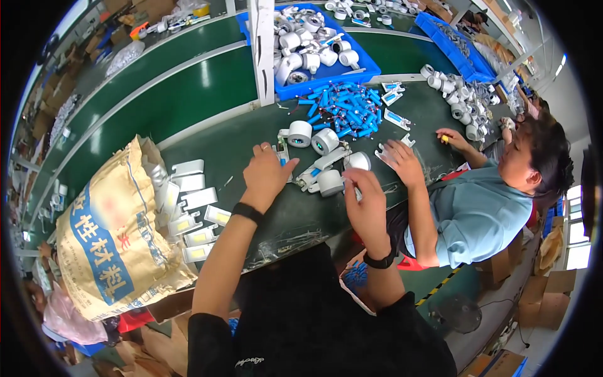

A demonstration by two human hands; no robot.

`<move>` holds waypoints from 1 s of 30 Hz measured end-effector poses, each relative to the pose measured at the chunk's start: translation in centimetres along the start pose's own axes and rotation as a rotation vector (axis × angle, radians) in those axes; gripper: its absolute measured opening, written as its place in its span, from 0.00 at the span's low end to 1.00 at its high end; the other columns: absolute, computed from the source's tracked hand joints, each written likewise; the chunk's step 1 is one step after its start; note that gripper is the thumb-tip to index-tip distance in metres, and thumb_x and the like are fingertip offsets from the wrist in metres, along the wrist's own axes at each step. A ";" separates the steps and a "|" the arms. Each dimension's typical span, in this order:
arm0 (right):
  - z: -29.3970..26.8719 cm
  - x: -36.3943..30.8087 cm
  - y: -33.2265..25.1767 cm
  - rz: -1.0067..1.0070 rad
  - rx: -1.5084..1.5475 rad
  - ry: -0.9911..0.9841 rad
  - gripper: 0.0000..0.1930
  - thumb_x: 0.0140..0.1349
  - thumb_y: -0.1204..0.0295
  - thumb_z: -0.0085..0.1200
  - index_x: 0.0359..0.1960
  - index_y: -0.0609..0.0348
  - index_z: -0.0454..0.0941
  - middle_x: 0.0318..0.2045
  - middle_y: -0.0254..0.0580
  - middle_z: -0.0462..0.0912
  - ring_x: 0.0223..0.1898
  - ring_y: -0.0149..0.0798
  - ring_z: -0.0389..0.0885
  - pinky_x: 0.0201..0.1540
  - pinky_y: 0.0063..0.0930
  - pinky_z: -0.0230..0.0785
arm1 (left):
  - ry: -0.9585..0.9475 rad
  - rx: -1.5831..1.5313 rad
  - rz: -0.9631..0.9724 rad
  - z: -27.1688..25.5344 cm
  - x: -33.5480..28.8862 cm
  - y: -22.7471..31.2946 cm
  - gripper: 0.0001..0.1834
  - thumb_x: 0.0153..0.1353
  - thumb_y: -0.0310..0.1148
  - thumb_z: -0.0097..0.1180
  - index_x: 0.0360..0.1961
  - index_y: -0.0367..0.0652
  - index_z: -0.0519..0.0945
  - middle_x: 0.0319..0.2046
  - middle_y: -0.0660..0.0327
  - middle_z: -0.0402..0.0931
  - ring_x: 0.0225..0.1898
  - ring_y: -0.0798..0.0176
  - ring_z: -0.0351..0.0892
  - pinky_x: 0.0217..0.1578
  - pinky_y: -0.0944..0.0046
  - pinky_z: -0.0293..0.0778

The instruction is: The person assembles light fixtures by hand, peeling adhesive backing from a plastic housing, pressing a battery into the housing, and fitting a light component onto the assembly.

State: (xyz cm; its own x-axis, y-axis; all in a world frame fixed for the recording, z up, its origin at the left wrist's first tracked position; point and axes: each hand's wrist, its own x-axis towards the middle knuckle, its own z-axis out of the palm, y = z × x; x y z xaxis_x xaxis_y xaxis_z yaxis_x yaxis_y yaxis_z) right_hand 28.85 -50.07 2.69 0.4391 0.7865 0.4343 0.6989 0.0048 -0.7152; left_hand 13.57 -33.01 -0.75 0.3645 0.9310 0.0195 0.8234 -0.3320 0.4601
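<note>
My left hand (267, 174) is closed at the edge of a white plastic housing (282, 152) with a blue battery cell in it; the palm hides part of the grip. Across from it, my right hand (366, 207) has its fingers curled together beside a white round lamp head (330, 183). Whatever those fingers pinch, if anything, is too small to make out. Between and beyond my hands lie more white round heads, among them one lamp head (299, 134) farther off, with white arm pieces attached to some.
Blue battery cells (352, 110) are heaped behind the lamp heads, before a blue bin (352, 69) of white heads. White covers (200, 198) and a large paper sack (107, 232) stand left. At right a co-worker (483, 207) reaches onto the table (295, 232).
</note>
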 end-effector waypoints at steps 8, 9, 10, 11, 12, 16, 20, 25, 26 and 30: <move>1.3 7.1 6.2 -0.085 -0.251 -0.101 0.19 0.55 0.75 0.63 0.50 0.61 0.79 0.47 0.53 0.82 0.51 0.58 0.77 0.54 0.45 0.70 | -0.126 0.016 -0.069 0.4 2.8 -5.1 0.27 0.44 0.40 0.70 0.44 0.37 0.78 0.45 0.45 0.77 0.50 0.43 0.78 0.52 0.53 0.76; 1.6 7.2 7.1 -0.088 -0.247 -0.097 0.19 0.55 0.75 0.63 0.50 0.61 0.79 0.47 0.53 0.82 0.51 0.58 0.77 0.54 0.45 0.70 | -0.121 0.019 -0.068 0.1 2.9 -5.4 0.27 0.44 0.40 0.70 0.44 0.37 0.78 0.45 0.45 0.77 0.50 0.43 0.78 0.52 0.53 0.76; 1.7 7.3 8.1 -0.036 -0.299 -0.108 0.19 0.55 0.74 0.64 0.50 0.61 0.80 0.46 0.54 0.82 0.50 0.59 0.78 0.53 0.45 0.71 | -0.131 0.030 -0.041 -0.2 2.9 -5.7 0.28 0.44 0.40 0.71 0.46 0.37 0.79 0.46 0.47 0.77 0.50 0.44 0.78 0.53 0.53 0.76; 1.8 7.6 8.3 0.012 -0.343 -0.123 0.20 0.55 0.74 0.64 0.50 0.61 0.80 0.44 0.55 0.83 0.48 0.59 0.79 0.51 0.45 0.72 | -0.139 0.044 -0.020 -0.8 2.8 -6.0 0.29 0.44 0.40 0.72 0.47 0.38 0.79 0.47 0.48 0.77 0.51 0.44 0.78 0.53 0.54 0.75; 1.8 8.3 8.8 0.113 -0.304 -0.197 0.17 0.55 0.73 0.64 0.48 0.61 0.82 0.39 0.54 0.85 0.43 0.57 0.82 0.48 0.44 0.74 | -0.133 0.049 -0.025 -1.1 2.7 -6.0 0.29 0.44 0.40 0.72 0.47 0.38 0.79 0.47 0.48 0.77 0.51 0.44 0.78 0.53 0.54 0.75; 1.9 7.8 7.9 0.203 -0.188 -0.160 0.12 0.57 0.69 0.64 0.42 0.59 0.84 0.37 0.50 0.86 0.40 0.51 0.85 0.44 0.39 0.76 | 0.001 -0.025 0.201 -1.5 3.3 -6.1 0.32 0.47 0.42 0.75 0.52 0.41 0.80 0.50 0.51 0.76 0.51 0.46 0.77 0.54 0.54 0.75; 1.3 7.0 8.4 0.185 -0.157 -0.140 0.13 0.58 0.68 0.65 0.42 0.60 0.84 0.38 0.49 0.87 0.40 0.48 0.87 0.43 0.37 0.77 | 0.003 -0.106 0.308 -0.3 4.0 -4.6 0.22 0.51 0.39 0.72 0.47 0.44 0.83 0.46 0.56 0.78 0.50 0.50 0.77 0.51 0.53 0.76; 1.0 6.9 7.4 0.178 -0.054 -0.065 0.12 0.57 0.71 0.67 0.40 0.61 0.84 0.36 0.47 0.87 0.39 0.44 0.87 0.42 0.34 0.77 | 0.100 -0.123 0.351 0.9 4.4 -5.5 0.15 0.53 0.38 0.71 0.38 0.42 0.87 0.32 0.56 0.83 0.42 0.53 0.81 0.43 0.56 0.77; 1.1 6.9 7.3 0.201 -0.054 -0.033 0.11 0.56 0.72 0.67 0.39 0.61 0.83 0.34 0.46 0.86 0.36 0.44 0.86 0.40 0.34 0.76 | 0.100 -0.127 0.357 0.7 4.5 -5.0 0.15 0.53 0.38 0.71 0.38 0.42 0.87 0.32 0.56 0.83 0.42 0.53 0.81 0.43 0.56 0.77; 1.7 6.7 7.3 -0.035 -0.173 0.047 0.10 0.55 0.73 0.68 0.37 0.61 0.83 0.33 0.46 0.84 0.34 0.46 0.84 0.38 0.35 0.75 | -0.066 -0.261 0.200 -0.6 5.4 -4.3 0.13 0.51 0.37 0.71 0.36 0.43 0.89 0.31 0.54 0.85 0.36 0.52 0.84 0.41 0.56 0.79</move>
State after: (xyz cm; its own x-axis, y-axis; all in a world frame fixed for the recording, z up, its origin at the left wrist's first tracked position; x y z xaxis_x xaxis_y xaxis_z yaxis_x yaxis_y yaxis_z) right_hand 35.95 -43.68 -0.51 0.4361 0.7577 0.4855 0.7991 -0.0780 -0.5961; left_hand 11.73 -26.46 -2.10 0.5424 0.8364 0.0790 0.5964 -0.4495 0.6650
